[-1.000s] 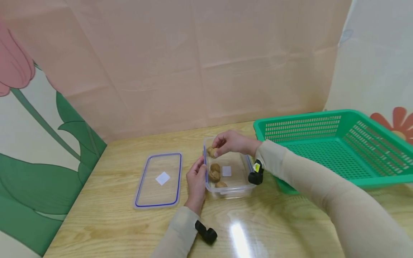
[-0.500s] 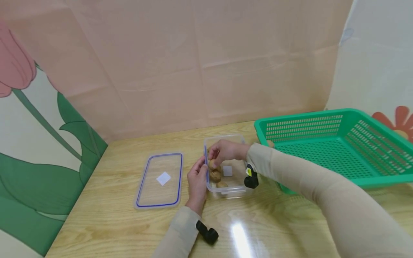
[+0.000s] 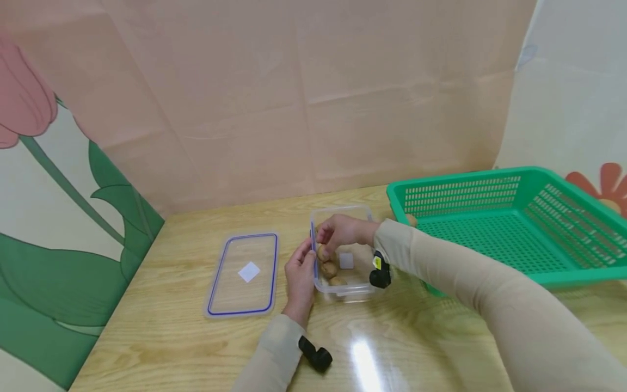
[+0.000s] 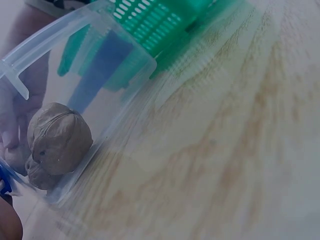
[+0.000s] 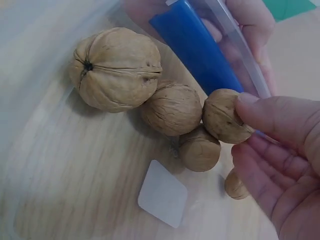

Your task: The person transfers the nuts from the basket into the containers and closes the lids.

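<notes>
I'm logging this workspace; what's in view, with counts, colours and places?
Table: one, light wood, underneath.
Container: one, clear and blue, centre.
Walnuts: five visible, brown, in container.
Lid: one, clear and blue, left of container.
Square labels: two, white, lid and container base.
Basket: one, green, right of container.
Likely walnut: one, brown, basket's left end, partly hidden.
Backdrop: one, pinkish beige, behind table.
Floral panels: two, multicoloured, either side.
Wrist cameras: two, black, wrists.
Sleeves: two, beige, foreground.
Left hand: one, at container's left wall.
Right hand: one, in container, pinching a walnut.
</notes>
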Tool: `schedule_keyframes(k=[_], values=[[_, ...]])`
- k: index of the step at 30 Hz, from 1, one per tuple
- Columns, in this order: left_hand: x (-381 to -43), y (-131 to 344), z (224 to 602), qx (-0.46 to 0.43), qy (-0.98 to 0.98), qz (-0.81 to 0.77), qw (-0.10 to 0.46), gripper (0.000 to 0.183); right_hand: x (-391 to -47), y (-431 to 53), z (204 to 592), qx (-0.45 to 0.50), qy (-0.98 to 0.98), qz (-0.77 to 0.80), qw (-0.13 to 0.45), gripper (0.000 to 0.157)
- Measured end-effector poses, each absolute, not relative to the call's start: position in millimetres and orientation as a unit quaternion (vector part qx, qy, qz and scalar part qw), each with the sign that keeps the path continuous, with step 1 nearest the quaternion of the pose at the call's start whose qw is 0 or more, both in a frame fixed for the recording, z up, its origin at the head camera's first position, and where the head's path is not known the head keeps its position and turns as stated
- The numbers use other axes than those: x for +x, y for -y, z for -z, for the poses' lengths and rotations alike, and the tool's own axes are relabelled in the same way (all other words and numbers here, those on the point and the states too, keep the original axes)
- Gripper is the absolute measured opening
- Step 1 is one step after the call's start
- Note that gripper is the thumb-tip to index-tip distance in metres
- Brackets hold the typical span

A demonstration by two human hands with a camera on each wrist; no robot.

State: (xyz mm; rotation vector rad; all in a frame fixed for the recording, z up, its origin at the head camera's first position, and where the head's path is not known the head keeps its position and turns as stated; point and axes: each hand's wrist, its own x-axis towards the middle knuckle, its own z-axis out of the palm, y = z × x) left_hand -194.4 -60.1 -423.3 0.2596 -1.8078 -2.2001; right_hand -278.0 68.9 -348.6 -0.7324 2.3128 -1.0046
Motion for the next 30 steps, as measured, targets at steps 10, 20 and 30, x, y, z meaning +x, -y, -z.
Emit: schedule_keyframes(k=[10,20,30], values=[[-192.5,58.1,425.1,0.081,0.625,0.763,0.14,0.032,-281.7,-94.2,329.1,-0.229,-0.866,0.394,0.205,0.028],[-191.4,61.1,424.0,0.086,0.628,0.761,0.141,0.033,-288.4,-156.9,291.3,-0.163,-0.853,0.472,0.15,0.034],[-190.3,64.3,421.9,0.098,0.631,0.758,0.136,0.033,-286.1,-207.3,284.0,-0.116,-0.858,0.488,0.111,0.039]])
